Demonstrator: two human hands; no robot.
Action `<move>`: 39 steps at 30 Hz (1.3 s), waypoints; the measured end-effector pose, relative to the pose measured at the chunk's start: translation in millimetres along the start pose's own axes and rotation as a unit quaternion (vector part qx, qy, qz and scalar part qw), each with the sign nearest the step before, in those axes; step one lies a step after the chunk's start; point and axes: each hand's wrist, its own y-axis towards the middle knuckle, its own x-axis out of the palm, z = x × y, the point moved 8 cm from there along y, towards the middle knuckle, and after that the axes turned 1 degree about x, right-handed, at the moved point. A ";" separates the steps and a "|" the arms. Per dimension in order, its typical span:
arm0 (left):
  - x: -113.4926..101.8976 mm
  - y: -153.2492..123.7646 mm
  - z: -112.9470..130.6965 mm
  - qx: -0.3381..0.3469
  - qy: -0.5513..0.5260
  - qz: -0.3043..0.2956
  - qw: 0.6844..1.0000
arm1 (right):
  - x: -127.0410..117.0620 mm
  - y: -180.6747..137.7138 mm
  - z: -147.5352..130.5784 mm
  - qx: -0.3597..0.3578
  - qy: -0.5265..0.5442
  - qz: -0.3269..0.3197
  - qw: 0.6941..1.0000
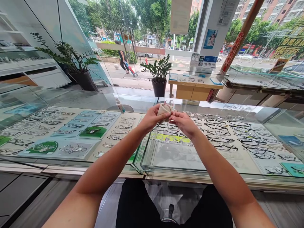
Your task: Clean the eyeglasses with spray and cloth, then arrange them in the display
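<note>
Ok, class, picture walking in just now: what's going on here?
A person at a glass counter holds a cloth and thin-framed glasses above it. The left hand pinches the cloth against the glasses; the right hand grips the glasses. Rows of eyewear lie inside the counter, with a bottle off to the left.

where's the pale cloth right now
In the head view, the pale cloth is slightly right of centre, in the left hand, with the right hand beside it, over the glass display counter.
</note>
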 end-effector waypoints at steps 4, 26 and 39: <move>1.4 -1.4 2.8 0.011 0.015 0.022 1.000 | 2.3 0.0 4.0 0.002 -0.001 0.000 1.000; -0.7 2.0 -0.4 -0.004 -0.065 0.008 0.998 | 1.2 1.5 -1.9 -0.032 -0.043 0.048 0.997; 3.8 -0.5 12.1 0.019 0.000 -0.039 0.999 | -0.6 -0.1 -4.7 -0.023 -0.023 0.029 0.999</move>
